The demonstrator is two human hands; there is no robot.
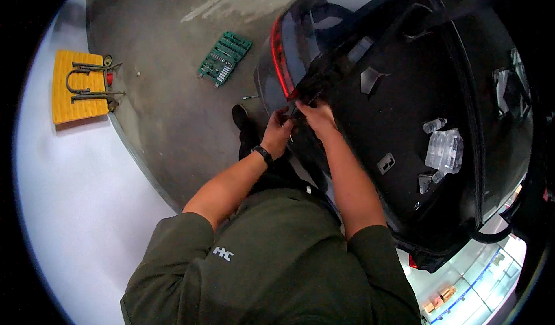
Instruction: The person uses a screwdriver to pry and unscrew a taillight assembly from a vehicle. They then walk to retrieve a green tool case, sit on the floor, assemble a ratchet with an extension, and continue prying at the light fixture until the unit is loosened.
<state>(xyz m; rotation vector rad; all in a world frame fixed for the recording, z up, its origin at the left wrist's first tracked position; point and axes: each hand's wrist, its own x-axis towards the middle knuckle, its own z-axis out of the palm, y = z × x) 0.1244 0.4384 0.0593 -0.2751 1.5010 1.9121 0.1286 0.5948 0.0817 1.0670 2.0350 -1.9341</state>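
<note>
Both hands work at the rear corner of a dark car, at the lower end of its red tail light [281,59]. My left hand [277,134] is against the edge of the body panel [267,77], fingers curled; whatever lies in them is too small to make out. My right hand [318,118] reaches over the boot's edge beside the light's end, thumb and fingers closed together around something dark and hidden. The two hands are a short way apart. Black trim [309,85] lies just beyond my right hand.
The open boot [370,122] holds water bottles [444,150], a small metal plate [386,163] and loose dark pieces. On the concrete floor lie a green socket set case [225,58] and a slim tool [250,98]. A folded wooden stool [81,88] leans at the white wall.
</note>
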